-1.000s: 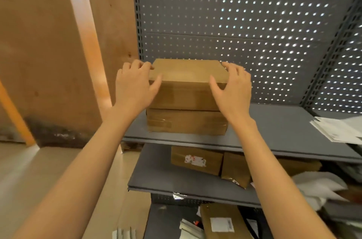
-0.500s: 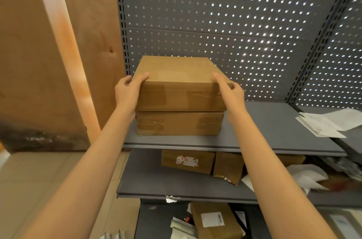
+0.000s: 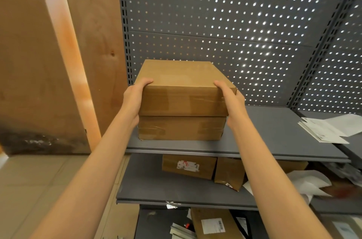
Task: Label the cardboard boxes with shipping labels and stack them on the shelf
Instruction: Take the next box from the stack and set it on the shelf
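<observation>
I am facing a grey metal shelving unit with a perforated back panel [image 3: 244, 46], a plywood wall [image 3: 49, 62] to its left. On my side, the left hand [image 3: 135, 97] curls its thumb over the near left top edge of the upper cardboard box [image 3: 182, 90], the other fingers hidden behind its left side. The right hand [image 3: 231, 99] grips the near right corner the same way, thumb on top, fingers wrapped down the right side. That box sits squarely on a second cardboard box [image 3: 181, 128], which rests on the upper shelf [image 3: 274, 140]. I see no label on either box's visible faces. Loose papers [image 3: 325, 131] lie at the right end of that shelf. On the lower shelf [image 3: 156, 186] stands a labelled box [image 3: 188, 166], a smaller box [image 3: 229, 174] touching it.
</observation>
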Tool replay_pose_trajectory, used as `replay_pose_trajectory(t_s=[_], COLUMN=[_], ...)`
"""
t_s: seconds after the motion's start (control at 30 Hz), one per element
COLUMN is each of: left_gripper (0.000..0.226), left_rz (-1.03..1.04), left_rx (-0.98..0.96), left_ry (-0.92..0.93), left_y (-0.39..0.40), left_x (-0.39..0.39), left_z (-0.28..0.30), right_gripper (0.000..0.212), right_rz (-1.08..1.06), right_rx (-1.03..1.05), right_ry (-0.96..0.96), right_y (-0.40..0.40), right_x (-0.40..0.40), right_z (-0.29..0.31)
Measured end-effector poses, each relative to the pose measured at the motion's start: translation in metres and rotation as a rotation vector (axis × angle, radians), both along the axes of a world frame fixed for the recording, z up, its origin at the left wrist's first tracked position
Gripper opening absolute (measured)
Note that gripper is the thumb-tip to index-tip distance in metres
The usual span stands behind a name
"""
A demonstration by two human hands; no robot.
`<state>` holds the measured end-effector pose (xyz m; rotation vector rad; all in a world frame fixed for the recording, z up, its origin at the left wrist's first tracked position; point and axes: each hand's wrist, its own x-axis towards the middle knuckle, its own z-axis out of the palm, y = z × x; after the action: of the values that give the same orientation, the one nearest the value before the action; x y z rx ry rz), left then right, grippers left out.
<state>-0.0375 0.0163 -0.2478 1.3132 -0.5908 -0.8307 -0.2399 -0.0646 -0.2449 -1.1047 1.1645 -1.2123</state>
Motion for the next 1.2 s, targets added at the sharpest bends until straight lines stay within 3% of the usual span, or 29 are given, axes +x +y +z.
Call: replay_pose_trajectory(t_s=[0.23, 0.37, 0.53, 0.6, 0.73, 0.93, 1.2], left_gripper=[0.067, 0.051, 0.048, 0.055, 0.07, 0.046, 0.055], left_rz=[0.01, -0.016, -0.042, -0.06, -0.097, -0.095, -0.079], left_rx=[-0.077, -0.136, -0.148, -0.142, -0.159, -0.158, -0.144], left_ry=[-0.035, -0.061, -0.08, -0.088, -0.097, -0.119, -0.129], left_y=[0.001, -0.005, -0.008, -0.009, -0.013, -0.037, -0.062], left_x=[-0.007, -0.019, -0.043, -0.055, -0.088, -0.15, -0.239], left_z=[0.011, 0.018, 0.024, 0.025, 0.027, 0.026, 0.01], right_gripper=[0.04, 0.029, 0.033, 0.042, 0.035, 0.037, 0.026], right_rz=[-0.027, -0.081, -0.138, -0.155, -0.17, -0.17, -0.105], right_rx=[-0.075, -0.124, -0.166, -0.184, -0.198, -0.21, -0.172], right_ry=[-0.037, -0.039, -0.065, -0.075, -0.097, -0.103, -0.059], right_y=[0.01, 0.014, 0.017, 0.018, 0.016, 0.0, -0.037], right_x=[-0.011, -0.027, -0.055, -0.068, -0.101, -0.169, -0.26], right_z=[0.016, 0.024, 0.027, 0.027, 0.029, 0.029, 0.017])
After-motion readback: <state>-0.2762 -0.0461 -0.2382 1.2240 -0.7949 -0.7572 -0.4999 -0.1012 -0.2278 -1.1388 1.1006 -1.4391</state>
